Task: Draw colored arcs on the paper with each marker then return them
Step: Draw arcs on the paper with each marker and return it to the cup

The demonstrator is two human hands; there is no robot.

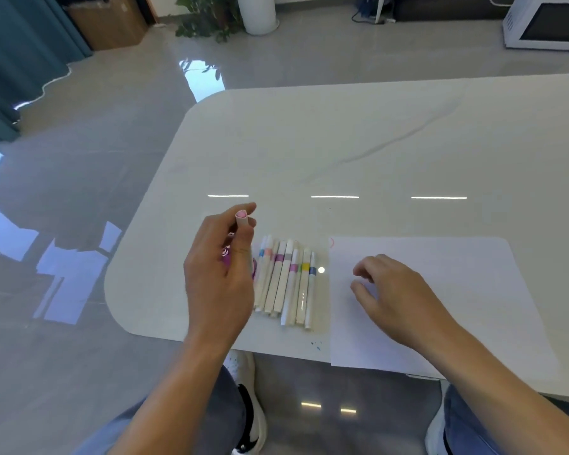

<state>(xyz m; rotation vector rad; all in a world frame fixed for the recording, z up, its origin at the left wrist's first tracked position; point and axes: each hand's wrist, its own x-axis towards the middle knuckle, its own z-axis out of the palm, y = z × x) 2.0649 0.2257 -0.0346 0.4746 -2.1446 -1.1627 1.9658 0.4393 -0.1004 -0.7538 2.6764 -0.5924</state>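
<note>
1. Seemingly just starting: left hand (219, 277) pinches a white pink-ended marker (242, 220), left of the marker row (286, 280) at centre frame
2. Right hand (393, 290) rests loosely open, empty, on white paper (457, 267), lower right on the tabletop (309, 142)
3. Next: uncap, draw an arc

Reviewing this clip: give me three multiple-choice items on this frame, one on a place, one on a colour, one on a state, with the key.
1. Where does the row of markers lie relative to the paper?
A. On top of it
B. To its left on the table
C. Beyond its far edge

2. What colour is the end of the marker in the left hand?
A. Pink
B. Green
C. Black

3. What is the right hand doing?
A. Gripping a marker
B. Lifting the paper
C. Over the paper, holding nothing

Key: 1 B, the markers lie just off the sheet's left edge. 2 A, the raised tip shows pink. 3 C, its curled fingers are empty above the sheet.
</note>
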